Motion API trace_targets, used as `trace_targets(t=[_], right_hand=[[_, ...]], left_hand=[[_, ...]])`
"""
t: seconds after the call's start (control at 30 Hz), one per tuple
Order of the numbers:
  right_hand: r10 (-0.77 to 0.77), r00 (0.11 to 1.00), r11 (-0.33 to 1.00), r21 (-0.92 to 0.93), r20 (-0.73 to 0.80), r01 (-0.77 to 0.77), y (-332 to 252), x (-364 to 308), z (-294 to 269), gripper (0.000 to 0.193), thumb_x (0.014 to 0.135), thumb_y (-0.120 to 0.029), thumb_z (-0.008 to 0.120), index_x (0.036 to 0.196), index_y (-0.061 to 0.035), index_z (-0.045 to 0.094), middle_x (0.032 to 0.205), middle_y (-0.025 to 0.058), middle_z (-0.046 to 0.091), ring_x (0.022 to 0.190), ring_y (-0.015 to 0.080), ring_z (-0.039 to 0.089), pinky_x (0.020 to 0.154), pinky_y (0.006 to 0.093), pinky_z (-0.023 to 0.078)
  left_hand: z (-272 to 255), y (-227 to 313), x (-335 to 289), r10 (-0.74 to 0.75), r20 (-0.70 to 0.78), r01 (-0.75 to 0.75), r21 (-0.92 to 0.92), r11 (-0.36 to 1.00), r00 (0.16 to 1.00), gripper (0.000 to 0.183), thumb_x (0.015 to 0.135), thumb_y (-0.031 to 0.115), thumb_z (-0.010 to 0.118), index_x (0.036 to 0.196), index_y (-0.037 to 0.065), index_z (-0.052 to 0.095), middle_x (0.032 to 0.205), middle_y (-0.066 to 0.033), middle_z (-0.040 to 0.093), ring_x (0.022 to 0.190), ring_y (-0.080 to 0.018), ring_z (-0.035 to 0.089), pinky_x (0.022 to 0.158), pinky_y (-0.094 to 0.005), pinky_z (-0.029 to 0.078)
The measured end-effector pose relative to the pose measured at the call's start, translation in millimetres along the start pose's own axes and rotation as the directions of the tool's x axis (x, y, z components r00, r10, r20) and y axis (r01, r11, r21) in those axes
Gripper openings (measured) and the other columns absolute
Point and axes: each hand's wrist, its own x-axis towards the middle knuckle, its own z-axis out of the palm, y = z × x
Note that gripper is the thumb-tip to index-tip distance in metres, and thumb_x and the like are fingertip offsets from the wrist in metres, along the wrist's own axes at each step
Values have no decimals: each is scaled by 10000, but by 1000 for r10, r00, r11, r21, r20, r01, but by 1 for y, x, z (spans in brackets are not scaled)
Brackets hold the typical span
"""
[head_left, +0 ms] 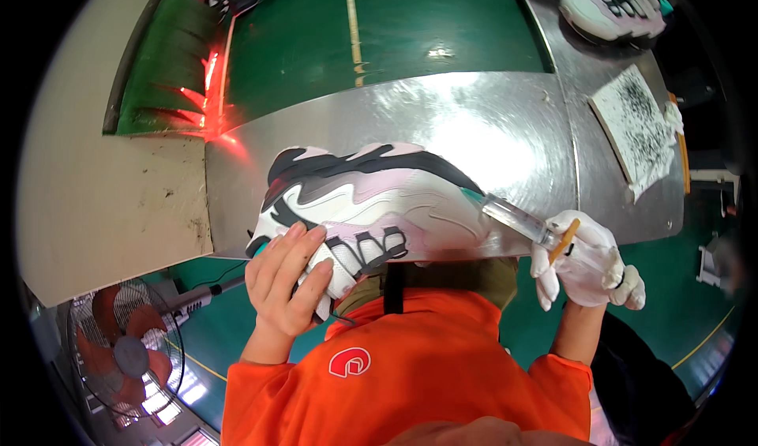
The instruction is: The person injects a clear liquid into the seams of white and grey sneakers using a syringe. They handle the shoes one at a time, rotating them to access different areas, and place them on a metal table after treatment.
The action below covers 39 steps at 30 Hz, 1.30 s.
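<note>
A white, pale pink and black sports shoe [410, 197] lies on its side at the near edge of the metal table, toe to the right. My bare left hand [288, 280] is closed around its tongue and laces. In my right hand [584, 264], which wears a white glove, is a clear syringe [517, 219] with an orange-brown flange. Its teal tip meets the seam between the upper and the black sole near the toe; whether it touches or hovers just off, I cannot tell.
Beyond the metal table [505, 138] runs a green conveyor belt [395, 28], with red light at its left. More shoes [612, 12] stand at the far right, above a black-speckled white pad [636, 122]. A fan [130, 355] stands at the lower left, beside a beige panel [118, 209].
</note>
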Motion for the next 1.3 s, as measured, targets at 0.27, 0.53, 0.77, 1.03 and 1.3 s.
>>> trace_targets(t=[0.27, 0.53, 0.77, 1.03, 1.3], right_hand=[[-51, 988, 974, 210, -147, 82, 27, -26, 0, 991, 610, -407, 766, 1316, 160, 362, 959, 388, 556, 584, 358, 600, 467, 449, 531], [-242, 955, 939, 209, -171, 275, 56, -44, 16, 1070, 567, -460, 746, 1358, 131, 333, 995, 332, 548, 585, 322, 588, 484, 425, 534], [-314, 914, 915, 177, -257, 364, 73, -58, 32, 1062, 593, -485, 712, 1358, 139, 318, 1022, 317, 546, 587, 313, 579, 513, 400, 533], [-293, 883, 925, 124, -367, 358, 66, -65, 68, 1168, 481, -463, 781, 1334, 187, 319, 1079, 344, 542, 624, 327, 597, 574, 398, 543], [-235, 773, 964, -240, -589, 110, 53, -41, 118, 1073, 497, -374, 800, 1300, 194, 372, 1036, 292, 591, 663, 299, 610, 615, 347, 527]], left_hand=[[1, 11, -4, -15, 23, 13, 62, 998, 1000, 377, 839, 305, 723, 1117, 144, 526, 1158, -127, 667, 1062, -300, 637, 886, -363, 467], [3, 14, -4, -14, 27, 14, -10, 1000, 1000, 660, 660, 214, 882, 1170, 112, 475, 1213, -166, 628, 1093, -366, 601, 917, -410, 438], [4, 14, -1, 0, 7, 0, -28, 1000, 1000, 667, 651, 194, 884, 1173, 104, 479, 1207, -166, 630, 1093, -359, 597, 912, -401, 436], [5, 10, -1, 35, -60, -35, -9, 999, 998, 543, 687, 263, 852, 1091, 98, 529, 1172, -149, 644, 1009, -338, 645, 829, -380, 470], [-7, -1, 15, 54, 45, -49, -99, 994, 998, 566, 639, 215, 849, 1107, 58, 572, 1153, -164, 652, 1025, -348, 637, 798, -360, 436]])
